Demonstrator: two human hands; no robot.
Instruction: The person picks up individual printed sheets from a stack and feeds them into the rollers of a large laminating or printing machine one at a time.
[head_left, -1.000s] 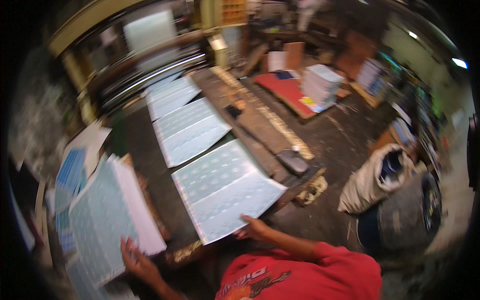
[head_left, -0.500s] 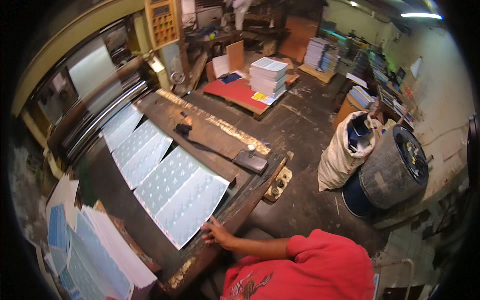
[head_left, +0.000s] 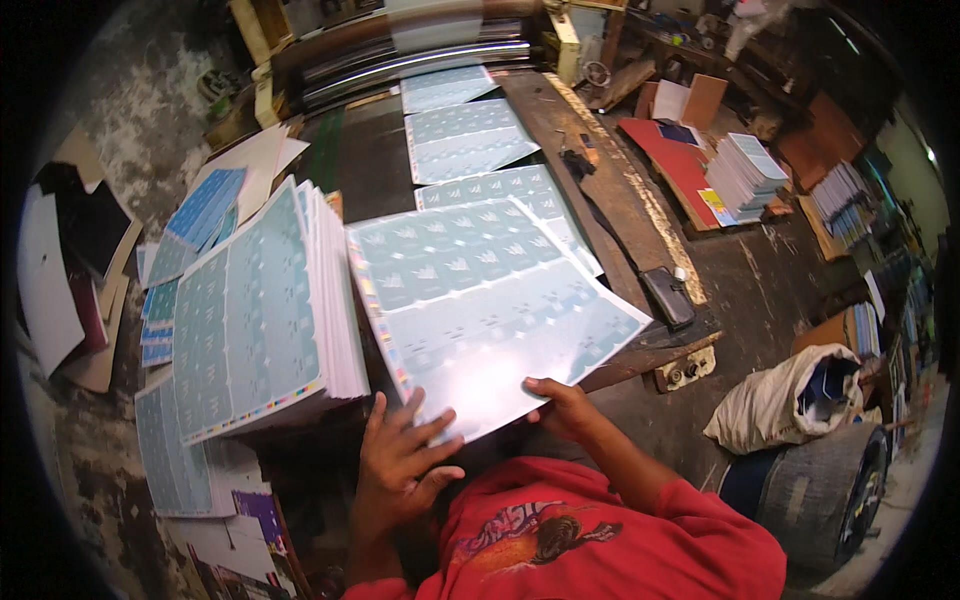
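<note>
A large glossy printed sheet, pale blue-green with rows of small white marks, is lifted at a tilt over the machine's table in front of me. My right hand pinches its near edge, thumb on top and fingers hidden beneath. At the sheet's near left corner my left hand is open with its fingers spread; whether the fingertips touch the paper I cannot tell. Just left of it stands a thick stack of like sheets. Beyond the lifted sheet, another printed sheet lies on the table, with more in a line behind it.
Shiny metal rollers span the table's far end. A dark oblong box rests at the table's right edge. To the right are a stuffed white sack, a drum and a red board bearing a paper stack.
My view has swung left. The nearest sheet has come up off the table, my right hand now gripping its edge. My left hand has come into view beside it.
</note>
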